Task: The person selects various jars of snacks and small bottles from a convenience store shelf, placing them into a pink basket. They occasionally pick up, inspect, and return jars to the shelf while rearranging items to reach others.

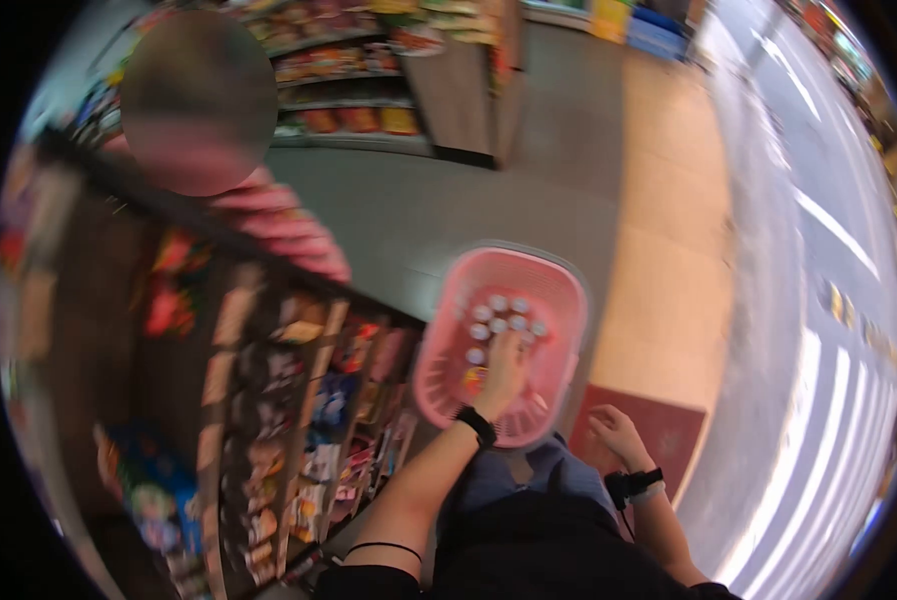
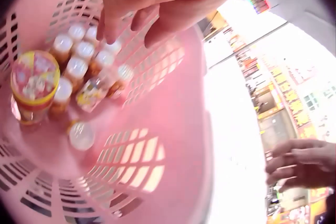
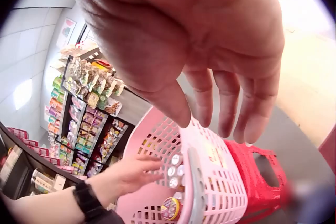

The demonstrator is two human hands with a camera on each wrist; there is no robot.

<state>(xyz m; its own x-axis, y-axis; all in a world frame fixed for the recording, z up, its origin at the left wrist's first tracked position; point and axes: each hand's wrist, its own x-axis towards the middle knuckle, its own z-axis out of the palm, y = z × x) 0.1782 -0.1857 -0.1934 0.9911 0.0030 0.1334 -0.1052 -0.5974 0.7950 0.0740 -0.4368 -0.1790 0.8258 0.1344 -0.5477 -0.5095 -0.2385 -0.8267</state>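
A pink plastic basket stands in front of the body. Inside it, several small brown bottles with white caps are grouped upright. Beside them are a round tub with a yellow-rimmed patterned lid, a small clear packet with yellow print and a white-capped container lying tilted. My left hand reaches in over the bottles. Its fingers hang down loosely near the caps, holding nothing visible. Outside the basket, to its right, my right hand hangs with relaxed fingers and nothing in them.
A slanting shelf rack with packaged goods runs along the left. Behind it is a person in a striped pink sleeve. More stocked shelves stand at the back. A red slotted plastic piece lies against the basket's outer side.
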